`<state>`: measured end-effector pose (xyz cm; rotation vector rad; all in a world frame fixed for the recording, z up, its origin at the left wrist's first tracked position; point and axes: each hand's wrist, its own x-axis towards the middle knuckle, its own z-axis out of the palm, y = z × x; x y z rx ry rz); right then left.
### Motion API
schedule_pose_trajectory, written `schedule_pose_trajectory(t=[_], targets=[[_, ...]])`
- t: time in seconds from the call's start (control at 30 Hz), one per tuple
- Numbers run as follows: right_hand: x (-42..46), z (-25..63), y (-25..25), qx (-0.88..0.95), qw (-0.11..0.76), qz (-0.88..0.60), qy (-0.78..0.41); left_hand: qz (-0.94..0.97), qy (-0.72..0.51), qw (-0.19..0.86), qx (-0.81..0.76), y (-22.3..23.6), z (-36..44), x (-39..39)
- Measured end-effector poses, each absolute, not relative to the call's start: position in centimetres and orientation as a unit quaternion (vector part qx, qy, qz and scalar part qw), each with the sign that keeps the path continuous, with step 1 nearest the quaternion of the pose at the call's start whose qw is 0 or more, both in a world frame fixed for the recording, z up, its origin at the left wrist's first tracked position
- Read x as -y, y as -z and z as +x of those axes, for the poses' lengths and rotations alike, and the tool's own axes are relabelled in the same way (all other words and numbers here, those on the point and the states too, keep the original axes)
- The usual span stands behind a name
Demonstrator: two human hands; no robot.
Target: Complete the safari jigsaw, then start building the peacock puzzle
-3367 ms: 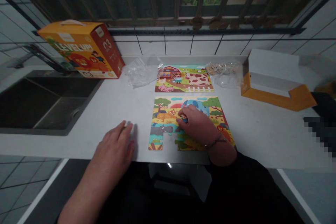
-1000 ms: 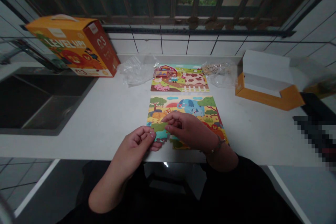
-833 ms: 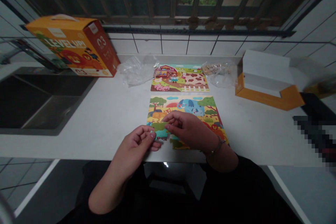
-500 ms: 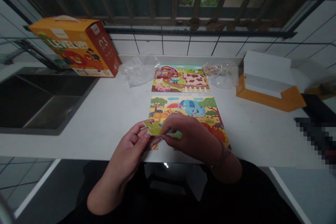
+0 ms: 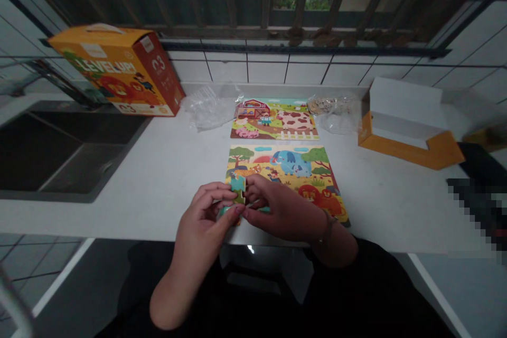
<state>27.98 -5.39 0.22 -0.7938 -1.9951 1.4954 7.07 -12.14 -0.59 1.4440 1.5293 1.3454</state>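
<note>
A colourful animal jigsaw (image 5: pixel 295 171) with an elephant and lions lies on the white counter (image 5: pixel 158 174) in front of me. Both hands meet over its near left corner. My left hand (image 5: pixel 206 219) and my right hand (image 5: pixel 277 208) pinch a small green and teal puzzle piece (image 5: pixel 238 188) between their fingertips, held a little above the jigsaw. The jigsaw's near left part is hidden under my hands. A second, finished farm jigsaw (image 5: pixel 275 119) lies behind it.
An orange puzzle box (image 5: pixel 119 71) stands at the back left, beside a dark sink (image 5: pixel 59 150). Two clear plastic bags (image 5: pixel 208 108) (image 5: pixel 335 111) flank the farm jigsaw. An open orange and white box (image 5: pixel 407 121) lies at the right. Tiled wall and window bars stand behind.
My left hand came off the counter and joined my right hand over the jigsaw's near left corner. Together they lifted a piece and turned it upright between the fingertips.
</note>
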Motion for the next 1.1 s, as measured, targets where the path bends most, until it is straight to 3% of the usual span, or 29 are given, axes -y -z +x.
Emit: schedule_pose_trajectory(t=[0.2, 0.4, 0.53, 0.67, 0.87, 1.1], targets=[[4.7, 28.1, -0.1, 0.684, 0.237, -0.332, -0.604, 0.649, -0.437, 0.216, -0.584, 1.0, 7.0, 12.3], [3.8, 28.8, 0.0, 0.715, 0.241, -0.438, -0.488, 0.728, -0.386, 0.136, -0.55, 0.4, 5.4, 12.1], [3.4, 29.9, -0.1, 0.696, 0.243, -0.463, -0.492, 0.784, -0.289, 0.173, -0.522, 0.7, 2.5, 11.6], [3.7, 29.6, 0.0, 0.73, 0.165, -0.466, -0.472, 0.822, -0.197, 0.212, -0.491, 1.9, 0.7, 11.2], [4.5, 28.1, 0.3, 0.757, 0.133, -0.505, -0.394, 0.83, -0.177, 0.2, -0.49, 2.6, 0.7, 11.2], [4.4, 28.4, 0.0, 0.731, 0.135, -0.478, -0.469, 0.83, -0.171, 0.198, -0.492, 2.7, 0.6, 11.4]])
